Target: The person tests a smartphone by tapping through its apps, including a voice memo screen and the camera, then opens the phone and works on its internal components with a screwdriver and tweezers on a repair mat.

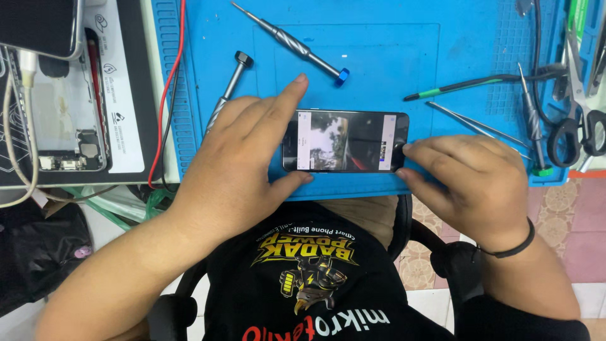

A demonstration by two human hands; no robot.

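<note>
Left hand (243, 161) pinches the phone (345, 141) w/ thumb below and pointer finger stretched over the top edge. Right hand (470, 180) grips the phone's other end, thumb and finger tight on it. Phone lies flat on the blue mat (391, 57), near the mat's front edge, long side going left to right, screen up and lit. On the mat: 2 screwdrivers (290, 43), tweezers (476, 126), scissors (577, 123) at far right. Left of the mat, a white card w/ small round black signs (117, 82) sits by an open phone shell (63, 113) & a red wire (172, 82)
</note>
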